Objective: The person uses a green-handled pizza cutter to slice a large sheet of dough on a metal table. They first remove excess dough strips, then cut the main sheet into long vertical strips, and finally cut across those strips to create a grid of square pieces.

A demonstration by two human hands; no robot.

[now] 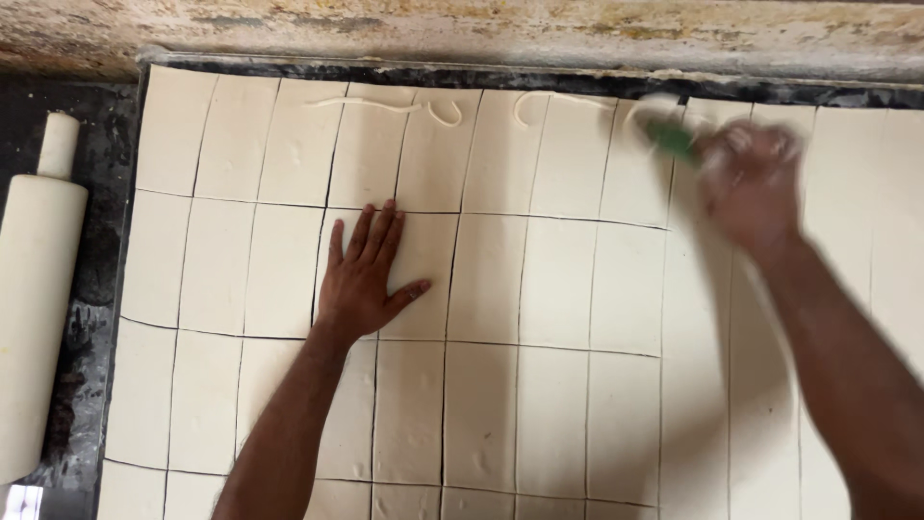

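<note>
A large pale sheet of dough (pixel 539 289) covers the dark work surface, cut by straight lines into several rectangles. My left hand (pixel 366 274) lies flat on the dough left of centre, fingers spread and pointing away from me. My right hand (pixel 751 178), blurred by motion, is closed on a cutter with a green handle (pixel 671 137) near the far right edge of the sheet. The cutter's working end is smeared and hard to make out. Thin trimmed strips of dough (pixel 404 106) lie curled along the far edge.
A white rolling pin (pixel 38 289) lies lengthwise on the dark surface left of the dough. A worn, stained wall (pixel 481 29) runs along the far side. The dark edge of the surface (pixel 106 289) shows between pin and dough.
</note>
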